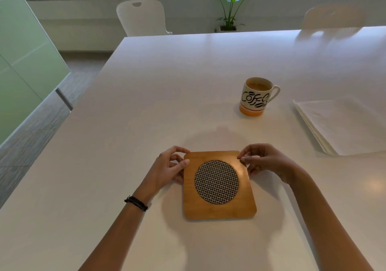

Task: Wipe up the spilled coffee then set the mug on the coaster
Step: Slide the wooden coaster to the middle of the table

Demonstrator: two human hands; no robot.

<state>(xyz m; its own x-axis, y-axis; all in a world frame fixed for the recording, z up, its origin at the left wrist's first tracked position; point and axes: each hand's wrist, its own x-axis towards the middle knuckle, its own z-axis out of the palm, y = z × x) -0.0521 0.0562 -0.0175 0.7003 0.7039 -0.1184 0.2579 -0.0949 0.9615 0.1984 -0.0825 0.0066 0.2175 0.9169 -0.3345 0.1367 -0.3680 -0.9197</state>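
Note:
A square wooden coaster (219, 210) with a round woven black-and-white centre lies flat on the white table (146, 103) in front of me. My left hand (170, 167) pinches its far left corner, thumb on top. My right hand (265, 162) pinches its far right corner in the same way. A white mug (255, 97) with black "Coffee" lettering and an orange base stands upright farther back and to the right, holding brown coffee, its handle pointing right. Both hands are well apart from the mug. I see no spilled coffee on the table.
A stack of white paper napkins (342, 126) lies at the right, beside the mug. Two white chairs (142, 18) stand at the table's far side, with a potted plant (229, 7) by the window. The table's left edge drops to the floor beside a glass partition.

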